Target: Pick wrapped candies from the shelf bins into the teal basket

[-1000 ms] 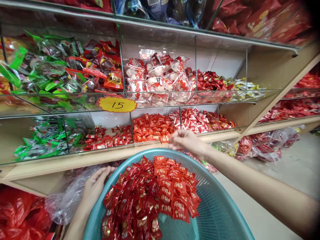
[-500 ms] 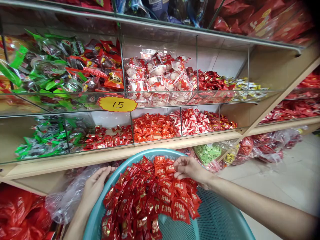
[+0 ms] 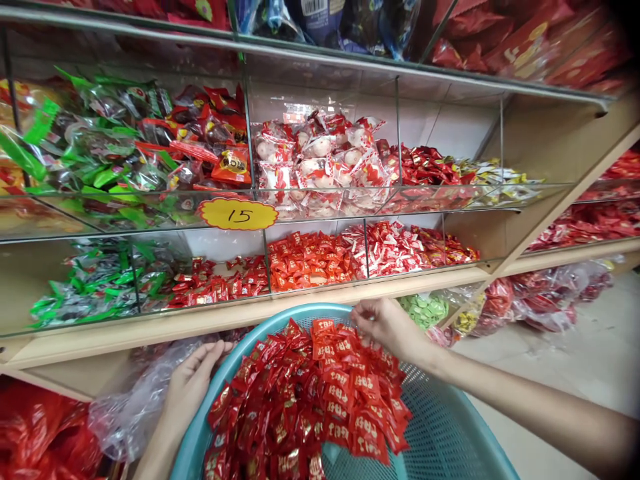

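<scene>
A teal plastic basket (image 3: 480, 433) stands in front of me with a heap of small red wrapped candies (image 3: 300, 393) in it. My left hand (image 3: 193, 380) is at the basket's left rim, its fingers fairly straight and the fingertips against the outer side. Over the back right of the heap, my right hand (image 3: 393, 330) has its fingers curled together close to the candies. Its fingertips partly hide what they pinch, if anything. Candies with gold lettering lie in rows under that hand, and the basket's mesh shows at the right.
Glass-divided shelves (image 3: 320, 293) hold wrapped sweets in several compartments. A yellow price tag (image 3: 239, 214) reads 15. Clear plastic bags (image 3: 130, 400) and a red bag (image 3: 45, 427) are at the lower left. Bagged sweets (image 3: 540, 300) lie on the floor under the shelf at right.
My right hand has shifted slightly up and to the right, and its fingers have curled in. My left hand stays by the rim. The view has tilted up a little.
</scene>
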Motion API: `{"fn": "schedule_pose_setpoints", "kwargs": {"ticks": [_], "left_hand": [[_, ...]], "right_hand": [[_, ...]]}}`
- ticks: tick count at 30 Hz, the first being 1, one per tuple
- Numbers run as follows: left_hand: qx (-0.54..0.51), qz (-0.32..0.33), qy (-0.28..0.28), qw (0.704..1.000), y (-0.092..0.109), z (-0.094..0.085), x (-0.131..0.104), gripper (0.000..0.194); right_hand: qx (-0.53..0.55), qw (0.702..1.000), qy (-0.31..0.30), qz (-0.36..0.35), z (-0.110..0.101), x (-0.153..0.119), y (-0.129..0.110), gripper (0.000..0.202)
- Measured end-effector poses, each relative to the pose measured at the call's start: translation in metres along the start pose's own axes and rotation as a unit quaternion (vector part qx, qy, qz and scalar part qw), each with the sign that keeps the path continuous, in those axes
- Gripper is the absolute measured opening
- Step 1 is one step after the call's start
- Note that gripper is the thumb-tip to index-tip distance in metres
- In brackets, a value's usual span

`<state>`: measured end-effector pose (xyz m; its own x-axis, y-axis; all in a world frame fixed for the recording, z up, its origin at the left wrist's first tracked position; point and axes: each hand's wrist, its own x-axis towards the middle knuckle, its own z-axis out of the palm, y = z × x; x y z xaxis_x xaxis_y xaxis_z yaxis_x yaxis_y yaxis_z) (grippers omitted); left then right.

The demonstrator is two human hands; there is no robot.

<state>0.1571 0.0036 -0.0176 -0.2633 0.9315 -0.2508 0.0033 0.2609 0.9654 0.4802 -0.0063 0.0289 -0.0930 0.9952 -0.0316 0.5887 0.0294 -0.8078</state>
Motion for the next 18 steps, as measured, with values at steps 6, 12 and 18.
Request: {"fn": "schedule_pose_setpoints", "kwargs": {"ticks": [6,12,18], "left_hand": [[-0.008,-0.004,-0.006,1.0,-0.001,-0.001,0.002,0.046],[-0.014,-0.003,-0.013,1.0,-0.006,-0.002,0.005,0.045],[-0.013,-0.008,-0.002,1.0,-0.002,0.001,0.002,0.048]], "right_hand": [[-0.242,0.942,0.039,-0.231,-0.026,0.091,-0.043,0.017],[-0.296,0.951,-0.063,-0.069,0.009,0.143,-0.059,0.024],[-0.342,0.938,0.013,0.06,0.035,0.15,-0.064,0.043]]}}
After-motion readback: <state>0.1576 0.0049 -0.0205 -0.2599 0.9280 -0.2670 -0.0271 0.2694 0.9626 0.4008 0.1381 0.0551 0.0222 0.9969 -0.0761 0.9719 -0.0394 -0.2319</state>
